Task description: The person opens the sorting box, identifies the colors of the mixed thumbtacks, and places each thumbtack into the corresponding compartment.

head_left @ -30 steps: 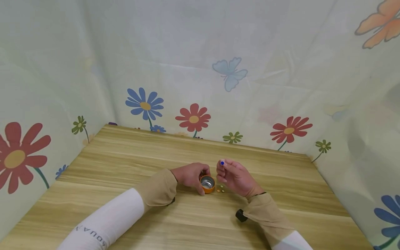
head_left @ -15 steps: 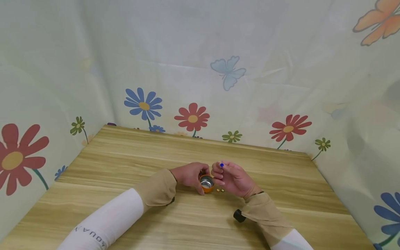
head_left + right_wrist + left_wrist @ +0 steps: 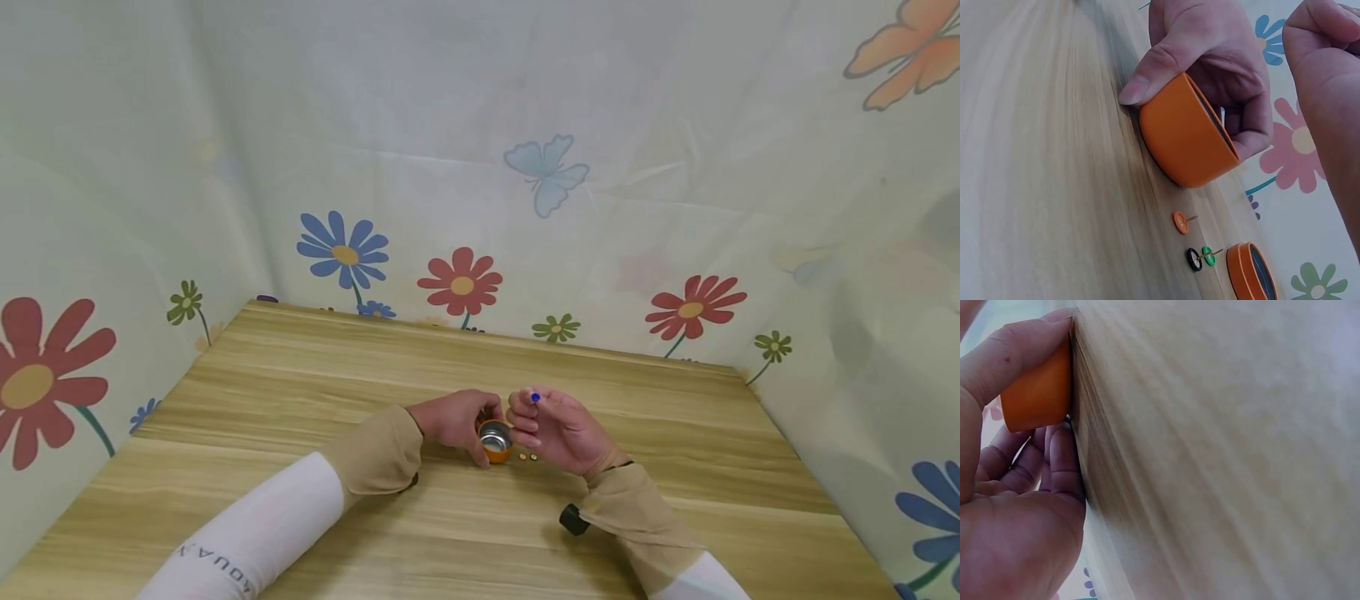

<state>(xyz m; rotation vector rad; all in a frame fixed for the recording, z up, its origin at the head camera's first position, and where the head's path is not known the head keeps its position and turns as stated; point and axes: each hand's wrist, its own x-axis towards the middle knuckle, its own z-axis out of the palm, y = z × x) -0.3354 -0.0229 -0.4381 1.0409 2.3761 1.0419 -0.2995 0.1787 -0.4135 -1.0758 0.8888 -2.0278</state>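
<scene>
My left hand (image 3: 456, 423) grips a small orange cup (image 3: 495, 454) with a shiny metal inside, thumb on the near side and fingers curled behind. The cup stands upright on the table, its orange wall (image 3: 1038, 394) close beside the thumb in the left wrist view. My right hand (image 3: 558, 429) is raised just right of the cup and pinches a blue thumbtack (image 3: 536, 397) between thumb and fingertip. In the right wrist view, an orange thumbtack (image 3: 1180, 222), a black one (image 3: 1194, 259) and a green one (image 3: 1209, 255) lie on the table, pins up.
A shallow orange lid-like piece (image 3: 1249, 272) with a dark inside lies past the thumbtacks in the right wrist view; the right hand hides it in the head view. The wood-grain table (image 3: 360, 358) meets a flower-printed cloth wall (image 3: 412, 167) at the back and sides.
My right hand has shifted slightly left and down toward the cup with the blue thumbtack, and now covers one thumbtack on the table. The left hand and the cup stay nearly still.
</scene>
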